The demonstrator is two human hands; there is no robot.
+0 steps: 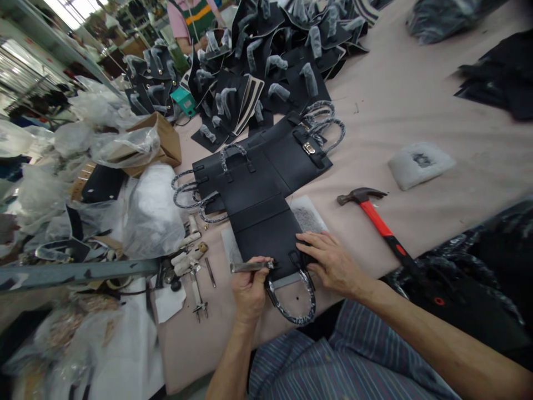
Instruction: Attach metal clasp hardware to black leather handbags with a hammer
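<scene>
My left hand (251, 289) is closed around a metal punch-like tool (250, 267), a short shiny bar. Its tip lies over the near black leather bag panel (266, 233), close to the handle's left end. On the panel's right edge rests my right hand (331, 261), fingers stretched out and nothing seen in its grasp. A plastic-wrapped handle (296, 318) loops toward me from the panel's near edge, between both hands. Under the panel a pale slab (308, 214) shows at the sides. Farther back, more joined black bag panels (254, 178) lie flat with wrapped handles.
A claw hammer (377, 219) with a red and black grip lies to the right, near a white wrapped block (420, 164). Metal tools (195, 291) are at left, beside plastic bags (156, 211). Black bag pieces (287, 72) pile up at the back, where another person (194, 22) is.
</scene>
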